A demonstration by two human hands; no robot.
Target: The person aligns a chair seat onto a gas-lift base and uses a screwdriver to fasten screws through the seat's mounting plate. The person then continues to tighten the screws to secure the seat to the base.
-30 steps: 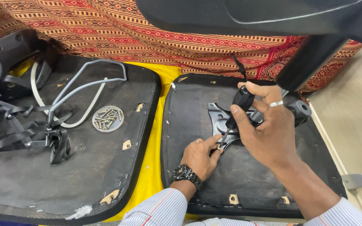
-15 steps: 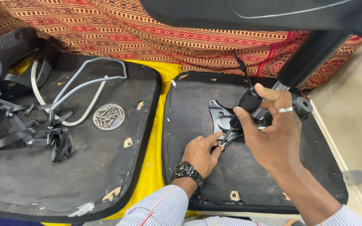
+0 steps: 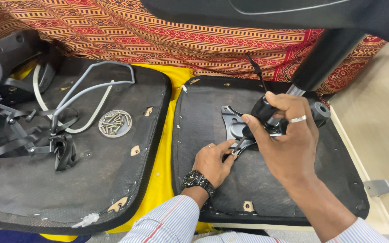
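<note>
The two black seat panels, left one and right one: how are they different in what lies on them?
The left seat panel carries loose parts: a grey bent metal frame, black brackets and a round dish of screws. The right seat panel carries one black metal plate, where the left hand and right hand work. Both are dark, fabric-covered and lie flat.

Open black fabric near and right of black metal mounting plate [image 3: 233, 128]; far side blocked by black gas-lift column [image 3: 325, 58], left pad cluttered with grey bent-tube frame [image 3: 84, 90].
</note>
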